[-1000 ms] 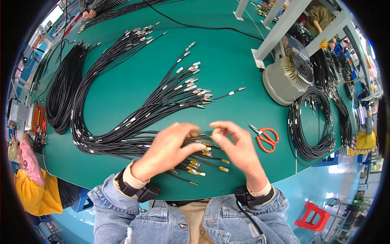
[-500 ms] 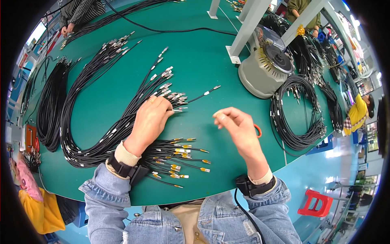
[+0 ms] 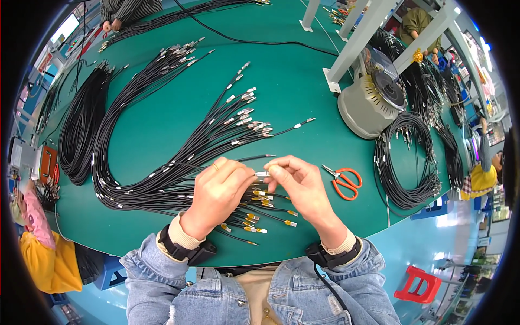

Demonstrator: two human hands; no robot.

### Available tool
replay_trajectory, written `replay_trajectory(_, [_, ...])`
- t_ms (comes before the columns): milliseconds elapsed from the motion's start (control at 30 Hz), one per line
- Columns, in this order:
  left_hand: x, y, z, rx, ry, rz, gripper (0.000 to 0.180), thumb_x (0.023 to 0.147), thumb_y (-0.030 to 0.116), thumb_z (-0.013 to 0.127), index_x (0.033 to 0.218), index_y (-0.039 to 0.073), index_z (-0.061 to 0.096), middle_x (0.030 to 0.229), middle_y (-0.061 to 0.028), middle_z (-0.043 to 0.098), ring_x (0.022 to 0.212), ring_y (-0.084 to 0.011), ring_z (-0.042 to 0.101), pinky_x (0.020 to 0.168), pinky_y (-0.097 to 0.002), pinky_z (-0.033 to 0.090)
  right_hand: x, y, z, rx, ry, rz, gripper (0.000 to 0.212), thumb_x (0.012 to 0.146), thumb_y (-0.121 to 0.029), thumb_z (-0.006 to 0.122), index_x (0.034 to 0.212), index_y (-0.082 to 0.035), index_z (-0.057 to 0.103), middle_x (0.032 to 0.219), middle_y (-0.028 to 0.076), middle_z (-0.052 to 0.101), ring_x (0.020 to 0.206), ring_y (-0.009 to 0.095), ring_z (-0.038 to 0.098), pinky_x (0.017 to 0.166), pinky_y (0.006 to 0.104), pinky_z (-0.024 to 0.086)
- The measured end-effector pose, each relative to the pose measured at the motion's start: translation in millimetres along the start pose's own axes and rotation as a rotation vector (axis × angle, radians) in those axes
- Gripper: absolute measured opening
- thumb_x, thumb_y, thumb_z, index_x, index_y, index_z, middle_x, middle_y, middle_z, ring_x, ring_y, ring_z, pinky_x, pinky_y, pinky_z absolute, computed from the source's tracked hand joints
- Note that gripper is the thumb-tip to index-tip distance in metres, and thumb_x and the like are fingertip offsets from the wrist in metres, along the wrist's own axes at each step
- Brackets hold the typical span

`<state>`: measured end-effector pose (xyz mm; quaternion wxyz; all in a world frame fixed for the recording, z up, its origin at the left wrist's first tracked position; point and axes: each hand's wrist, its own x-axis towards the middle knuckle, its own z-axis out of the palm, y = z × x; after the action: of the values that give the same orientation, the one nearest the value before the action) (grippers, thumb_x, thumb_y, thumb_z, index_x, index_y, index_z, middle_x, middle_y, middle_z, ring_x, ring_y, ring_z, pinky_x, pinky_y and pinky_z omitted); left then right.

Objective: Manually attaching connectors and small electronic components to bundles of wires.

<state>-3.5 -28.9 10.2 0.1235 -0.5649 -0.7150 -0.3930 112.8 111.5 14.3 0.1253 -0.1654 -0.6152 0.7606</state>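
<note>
My left hand [image 3: 221,188] is closed in a pinch on a thin black cable, whose pale, silvery end [image 3: 262,174] shows between my two hands. My right hand [image 3: 304,188] pinches that same end from the other side, thumb against forefinger. Around and under the left hand runs a big bundle of black cables [image 3: 125,190], bent in a U, with white tags and metal tips. Below the hands, several cable ends with yellow wraps [image 3: 291,223] fan out over the green table [image 3: 303,146]. Scissors with red-orange handles [image 3: 337,173] lie right of my right hand.
A grey round machine [image 3: 363,111] stands beside a metal frame leg [image 3: 346,65] at back right. Near it rests a coiled cable bundle [image 3: 382,162]. Another black bundle [image 3: 81,130] lies at left. Co-workers' hands [image 3: 112,25] show at the far left edge. A red stool [image 3: 418,285] is on the floor.
My hands have come together: the left moved right and slightly down, the right moved left, and both now meet at one cable end. The scissors, mostly hidden before, show fully. The view has shifted.
</note>
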Motion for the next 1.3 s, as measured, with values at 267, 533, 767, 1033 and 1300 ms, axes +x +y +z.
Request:
replay_trajectory(267, [-6,7,-2,-0.219,-0.044,-0.116,0.018,0.069,0.003,0.073,0.086,0.003,0.066,0.069,-0.0055,0.062,0.060,-0.0202,0.059,0.053,-0.0294,0.046,-9,-3,3,-0.137,-0.063,-0.062,0.008,0.087,-0.001,0.056,0.093,0.003,0.059,0.081,0.008,0.062,0.069,0.010,0.057,0.065,0.0220,0.048])
replay_trajectory(533, [-25,-11,-25,-0.140,-0.043,-0.178,0.009,0.073,0.007,0.070,0.080,0.004,0.066,0.072,-0.0058,0.064,0.063,-0.0224,0.060,0.061,-0.0317,0.048,-8,-2,0,-0.186,-0.032,-0.106,0.007,0.087,0.000,0.056,0.092,0.003,0.059,0.079,0.007,0.061,0.068,0.010,0.057,0.063,0.0217,0.048])
replay_trajectory(767, [-30,-30,-50,0.015,-0.071,-0.222,0.016,0.069,0.005,0.071,0.085,0.004,0.066,0.080,-0.0083,0.066,0.083,-0.0250,0.061,0.074,-0.0342,0.047,-2,1,-7,-0.127,-0.055,-0.028,0.007,0.087,-0.002,0.057,0.092,0.003,0.059,0.078,0.007,0.061,0.066,0.010,0.057,0.061,0.0223,0.047])
replay_trajectory(1033, [-3,3,-2,-0.317,-0.212,-0.250,0.015,0.075,0.004,0.070,0.087,0.001,0.062,0.074,-0.0085,0.064,0.064,-0.0209,0.062,0.059,-0.0281,0.049,0,-3,-8,-0.089,-0.062,0.045,0.011,0.087,-0.004,0.056,0.095,0.003,0.060,0.080,0.007,0.061,0.069,0.010,0.056,0.063,0.0227,0.046])
replay_trajectory(1300, [-20,9,12,-0.456,-0.087,-0.467,0.011,0.079,-0.001,0.066,0.087,-0.001,0.059,0.067,-0.0057,0.061,0.051,-0.0062,0.052,0.046,-0.0200,0.039,15,-25,-98,0.061,0.569,-0.226,0.018,0.088,-0.009,0.057,0.101,0.003,0.059,0.075,0.001,0.053,0.063,0.008,0.047,0.059,0.0232,0.040])
